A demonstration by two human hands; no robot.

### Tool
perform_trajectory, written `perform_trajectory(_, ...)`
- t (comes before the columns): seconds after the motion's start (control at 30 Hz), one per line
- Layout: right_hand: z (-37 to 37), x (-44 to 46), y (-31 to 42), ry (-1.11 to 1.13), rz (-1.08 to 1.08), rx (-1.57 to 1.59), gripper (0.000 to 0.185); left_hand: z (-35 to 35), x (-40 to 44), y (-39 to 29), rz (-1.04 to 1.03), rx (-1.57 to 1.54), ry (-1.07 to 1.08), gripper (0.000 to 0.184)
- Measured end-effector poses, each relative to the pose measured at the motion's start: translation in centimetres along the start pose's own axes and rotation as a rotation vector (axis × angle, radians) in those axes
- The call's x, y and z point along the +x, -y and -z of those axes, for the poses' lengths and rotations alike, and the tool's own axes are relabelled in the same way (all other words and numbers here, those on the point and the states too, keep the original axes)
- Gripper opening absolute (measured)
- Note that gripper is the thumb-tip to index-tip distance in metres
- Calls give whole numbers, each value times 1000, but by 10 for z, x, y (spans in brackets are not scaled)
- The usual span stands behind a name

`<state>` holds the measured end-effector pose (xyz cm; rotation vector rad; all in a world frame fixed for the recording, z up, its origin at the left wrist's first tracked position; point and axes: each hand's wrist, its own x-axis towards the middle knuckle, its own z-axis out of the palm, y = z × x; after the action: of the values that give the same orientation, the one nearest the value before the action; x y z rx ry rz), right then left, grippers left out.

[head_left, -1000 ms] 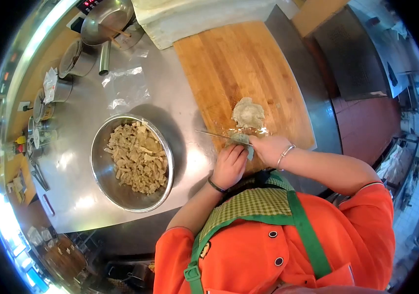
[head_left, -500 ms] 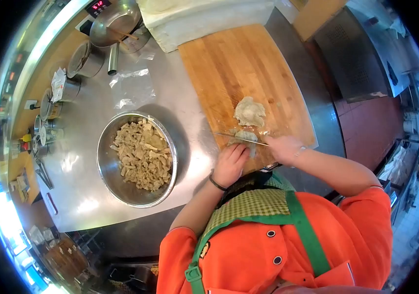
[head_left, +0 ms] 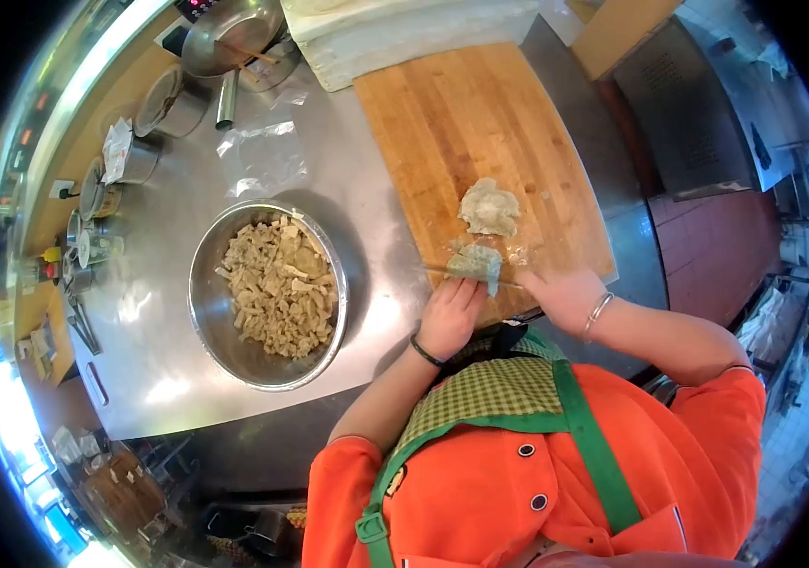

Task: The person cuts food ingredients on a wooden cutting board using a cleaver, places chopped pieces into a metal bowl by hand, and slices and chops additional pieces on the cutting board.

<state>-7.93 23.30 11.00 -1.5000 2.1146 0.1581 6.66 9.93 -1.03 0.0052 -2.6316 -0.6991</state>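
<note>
A pale, greyish piece of meat (head_left: 476, 263) lies near the front of the wooden cutting board (head_left: 461, 114). My left hand (head_left: 452, 317) presses its bunched fingertips on the near edge of that piece. My right hand (head_left: 565, 298) is closed round the handle of a knife (head_left: 438, 271), whose thin blade lies across the meat close to my left fingertips; the blade is blurred and the handle is hidden in my fist. Just beyond, a second flat slab of pale meat (head_left: 490, 208) rests on the board, apart from both hands.
Left of the board stands a large steel bowl (head_left: 198, 317) holding many cut pieces. Behind it lies a clear plastic bag (head_left: 263, 156). A pan (head_left: 225, 99) and lidded pots (head_left: 173, 102) line the far left. A white foam box (head_left: 404, 33) borders the board's back.
The knife has shifted slightly, its blade now blurred, and my right hand has turned a little. My left hand stays on the meat. The whole view has shifted slightly.
</note>
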Motion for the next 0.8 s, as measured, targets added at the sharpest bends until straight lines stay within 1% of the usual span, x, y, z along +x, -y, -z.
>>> perform_trajectory(0.03,1,-2,1,4,-6,0,18,3,0,-1,10,-13,58,29)
perform_trajectory(0.17,-2,1,0,19,24,-32,20,39,17,-6,-52,-41,17,28)
perform_trajectory(0.23,-2,4,2,31,35,-26,20,69,34,-6,-110,58,-210,30)
perform_trajectory(0.27,4,6,3,83,31,6,20,79,46,-2,-110,52,-202,30)
perform_trajectory(0.3,11,8,5,135,27,37,20,86,64,7,-113,1,-14,29)
perform_trajectory(0.33,16,11,7,137,25,42,20,89,76,18,-117,-47,173,28)
perform_trajectory(0.37,21,15,9,202,17,45,19,80,74,33,-99,-4,446,20)
perform_trajectory(0.4,26,19,9,267,8,47,19,75,74,40,-103,-9,451,20)
perform_trajectory(0.47,35,27,7,314,-10,93,19,63,75,50,-167,-92,428,15)
perform_trajectory(0.5,36,29,4,355,-19,131,20,62,77,53,-170,-109,437,15)
perform_trajectory(0.53,34,31,3,369,-26,143,20,62,78,54,-159,-107,452,11)
perform_trajectory(0.57,32,33,2,365,-15,148,21,62,80,56,-147,-99,464,8)
perform_trajectory(0.67,29,43,-4,386,-16,160,22,57,80,60,-132,-148,414,10)
perform_trajectory(0.73,21,45,-5,415,-28,175,22,59,83,56,-138,-127,437,9)
perform_trajectory(0.8,12,45,-11,356,-5,167,22,58,90,53,-151,-93,441,8)
